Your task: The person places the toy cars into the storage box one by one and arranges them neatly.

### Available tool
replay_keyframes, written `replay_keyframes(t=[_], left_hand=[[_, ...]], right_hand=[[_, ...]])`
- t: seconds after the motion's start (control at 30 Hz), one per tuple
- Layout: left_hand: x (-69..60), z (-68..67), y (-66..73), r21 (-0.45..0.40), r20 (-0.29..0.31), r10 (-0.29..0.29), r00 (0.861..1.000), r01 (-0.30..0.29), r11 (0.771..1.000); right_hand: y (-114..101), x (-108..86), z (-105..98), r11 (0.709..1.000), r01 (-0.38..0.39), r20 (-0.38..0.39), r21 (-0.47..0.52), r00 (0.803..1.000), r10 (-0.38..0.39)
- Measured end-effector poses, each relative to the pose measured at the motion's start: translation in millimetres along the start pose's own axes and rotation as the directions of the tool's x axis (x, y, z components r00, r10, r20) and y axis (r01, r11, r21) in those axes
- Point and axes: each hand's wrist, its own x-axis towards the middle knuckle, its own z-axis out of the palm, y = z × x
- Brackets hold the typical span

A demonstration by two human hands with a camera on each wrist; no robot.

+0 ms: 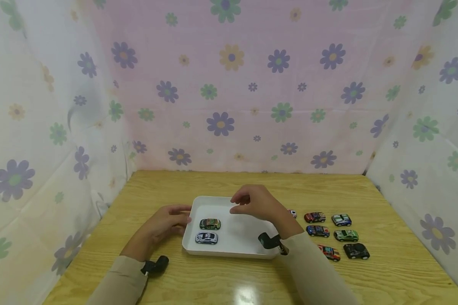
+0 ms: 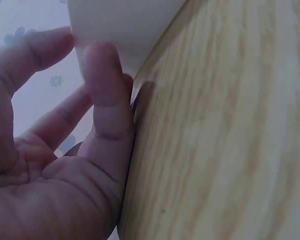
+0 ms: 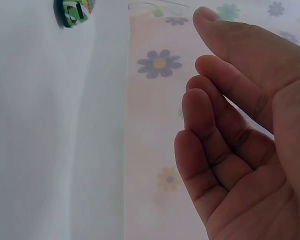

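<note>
At the far left, a flower-printed cloth [image 1: 15, 135] hangs beside the wooden table [image 1: 198, 281], and more of it stands behind. A beige left sleeve [image 1: 118, 277] comes in from the lower left, with a black wrist camera [image 1: 156, 265] at its cuff. The left hand [image 1: 168, 222] rests beside the white tray [image 1: 233, 237], its fingers spread and relaxed; thumb and index fingertips touch the outside of the tray's left end without curling round it.

The tray lies on the table. In its left part, 2 toy cars sit just beside each other: a green patterned car [image 1: 210, 224] on the far side and a white car [image 1: 206, 238] on the near side. The rest of the tray's visible floor is bare.

The right hand [image 1: 256, 204] hangs above the right part of the tray, fingers loosely bent, with a gap between thumb and fingertips and nothing held.

To the right of the tray, 7 more toy cars show on the table: a white-and-red car [image 1: 292, 213] mostly hidden behind the right forearm, a dark red car [image 1: 314, 217], a blue car [image 1: 318, 231], an orange-red car [image 1: 330, 253] beside the right sleeve [image 1: 313, 267], a white-and-green car [image 1: 341, 220], a light green car [image 1: 346, 235] and a black car [image 1: 357, 251]
</note>
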Motion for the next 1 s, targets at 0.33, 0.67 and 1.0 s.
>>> replay_keyframes(t=[0.33, 0.67, 1.0], left_hand=[[0.6, -2.7, 1.9, 0.039, 0.016, -0.004, 1.000, 0.004, 0.999], [0.2, -1.1, -2.2, 0.032, 0.008, -0.012, 1.000, 0.012, 0.999], [1.5, -2.6, -3.4, 0.027, 0.016, 0.001, 1.000, -0.002, 1.000]], right_hand=[[14.6, -27.0, -22.0, 1.000, 0.026, -0.071, -0.013, 0.997, -0.026], [30.1, -56.5, -44.5, 0.997, -0.026, -0.127, -0.071, 0.992, 0.017], [40.0, -73.2, -59.2, 0.996, -0.066, -0.149, -0.054, 0.987, 0.057]])
